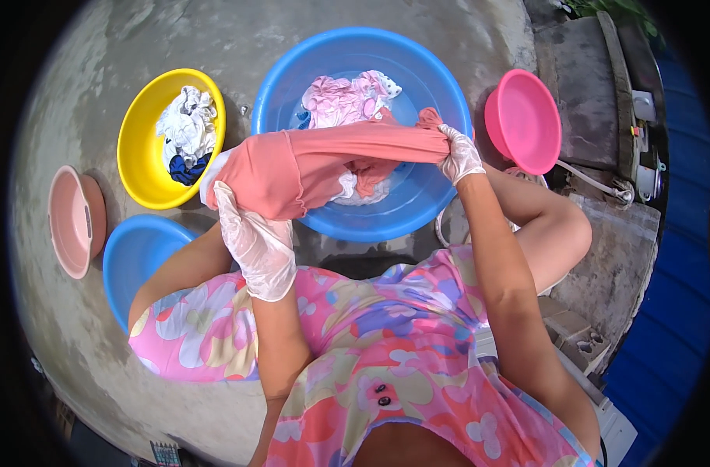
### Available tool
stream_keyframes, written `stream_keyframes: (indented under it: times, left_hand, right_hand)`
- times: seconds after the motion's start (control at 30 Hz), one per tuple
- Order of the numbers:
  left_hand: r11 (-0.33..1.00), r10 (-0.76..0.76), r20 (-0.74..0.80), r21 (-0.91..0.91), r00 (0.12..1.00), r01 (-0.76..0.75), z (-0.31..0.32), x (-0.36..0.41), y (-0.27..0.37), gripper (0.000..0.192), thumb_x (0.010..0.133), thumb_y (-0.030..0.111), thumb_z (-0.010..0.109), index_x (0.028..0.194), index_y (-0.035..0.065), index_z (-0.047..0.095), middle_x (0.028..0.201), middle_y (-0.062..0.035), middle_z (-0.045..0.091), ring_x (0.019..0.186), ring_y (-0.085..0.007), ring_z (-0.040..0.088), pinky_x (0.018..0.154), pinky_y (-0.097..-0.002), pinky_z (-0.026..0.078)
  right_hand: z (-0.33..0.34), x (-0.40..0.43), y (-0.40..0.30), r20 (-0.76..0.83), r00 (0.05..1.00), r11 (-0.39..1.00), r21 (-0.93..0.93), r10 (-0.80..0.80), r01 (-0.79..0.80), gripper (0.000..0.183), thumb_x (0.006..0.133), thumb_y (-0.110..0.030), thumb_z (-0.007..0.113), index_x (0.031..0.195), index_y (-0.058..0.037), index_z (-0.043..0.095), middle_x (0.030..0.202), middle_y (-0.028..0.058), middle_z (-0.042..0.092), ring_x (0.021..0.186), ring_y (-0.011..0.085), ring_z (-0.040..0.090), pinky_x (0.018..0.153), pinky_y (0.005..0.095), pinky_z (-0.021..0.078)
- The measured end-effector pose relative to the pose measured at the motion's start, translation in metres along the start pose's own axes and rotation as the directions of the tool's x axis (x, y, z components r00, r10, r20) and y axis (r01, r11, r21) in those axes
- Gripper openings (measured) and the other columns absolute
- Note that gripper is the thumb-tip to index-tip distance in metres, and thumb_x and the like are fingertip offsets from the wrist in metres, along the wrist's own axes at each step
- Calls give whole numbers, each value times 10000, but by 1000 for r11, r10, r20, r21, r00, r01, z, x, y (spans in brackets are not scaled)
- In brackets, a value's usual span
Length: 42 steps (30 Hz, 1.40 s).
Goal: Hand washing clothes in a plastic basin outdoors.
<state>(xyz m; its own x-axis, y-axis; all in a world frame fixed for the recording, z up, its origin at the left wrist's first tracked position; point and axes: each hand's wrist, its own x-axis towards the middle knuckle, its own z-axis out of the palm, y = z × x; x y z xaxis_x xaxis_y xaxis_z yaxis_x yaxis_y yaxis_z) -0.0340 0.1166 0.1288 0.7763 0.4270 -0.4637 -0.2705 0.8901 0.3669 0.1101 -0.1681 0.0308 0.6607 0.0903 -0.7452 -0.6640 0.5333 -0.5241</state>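
A coral-pink garment (331, 157) is stretched between my two hands above a large blue plastic basin (273, 82). My left hand (256, 239), in a thin whitish glove, grips its wide, white-edged end at the basin's near left side. On the right, my gloved right hand (463, 154) clutches the bunched narrow end beside the rim. Part of the coral cloth hangs down into the basin. Behind it in the basin lies a wet pale pink garment (337, 99) with a white dotted piece. Whitish cloth (364, 192) shows below the stretched garment; how much is hidden I cannot tell.
A yellow basin (136, 157) at left holds white clothes (188, 122) and a dark blue piece (188, 169). Further left stand a pale pink basin (72, 222) and a smaller blue basin (139, 245). A bright pink basin (527, 122) and a white hose (588, 178) are at right.
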Motion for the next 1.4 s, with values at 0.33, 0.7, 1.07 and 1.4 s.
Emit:
stream_keyframes:
  times: [0.33,0.7,1.07,1.4]
  left_hand:
    - [1000,12,43,-3,999,-12,-2,7,-8,445,861,249,496,1233,51,351,1267,-116,393,1170,-251,385,985,-434,302]
    - [987,-129,186,-75,974,145,22,-7,15,478,875,296,457,1264,59,310,1300,-145,342,1197,-292,342,970,-500,298]
    - [994,-50,138,108,989,35,27,-4,22,408,872,299,472,1180,38,410,1178,-101,473,1078,-222,465,935,-403,367]
    - [173,585,605,557,540,-812,3,-10,71,682,775,403,555,1298,68,275,1294,-163,331,1142,-302,406,969,-429,341]
  right_hand:
    - [22,8,19,54,998,958,-280,-43,57,236,862,-142,434,1052,-4,454,969,113,544,827,226,572,720,373,492]
    - [-10,32,136,-202,944,359,-928,-259,-100,399,700,-87,629,1062,8,492,980,122,553,851,267,548,786,329,440]
    - [87,42,16,540,840,-78,-840,-40,536,68,748,-116,533,793,-66,538,680,69,525,628,168,509,590,324,409]
    - [118,-64,-80,708,697,109,-688,-113,717,147,720,-99,581,701,-45,446,661,-9,463,667,72,433,632,238,405]
